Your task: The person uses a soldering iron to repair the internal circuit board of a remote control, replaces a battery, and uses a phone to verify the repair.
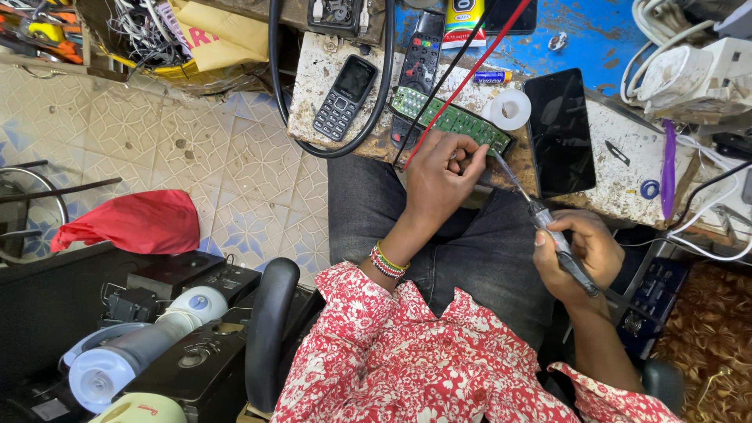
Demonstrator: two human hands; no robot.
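Cluttered workbench [627, 168], yellow-labelled tube [464, 22] at back; left hand [442, 176] gripping green circuit board [450, 119], right hand [580, 254] grasping soldering iron [548, 227].

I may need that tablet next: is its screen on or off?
Off. The tablet lies flat on the workbench with a uniformly black screen showing no picture or glow.

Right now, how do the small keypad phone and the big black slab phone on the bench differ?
The keypad phone is small and narrow, with a little screen above grey buttons; the slab phone is far larger, one blank glossy face with no keys. The keypad phone lies left of the green circuit board, inside the black cable loop; the slab phone lies right of it, beside the white tape roll. Both lie flat, face up, untouched.
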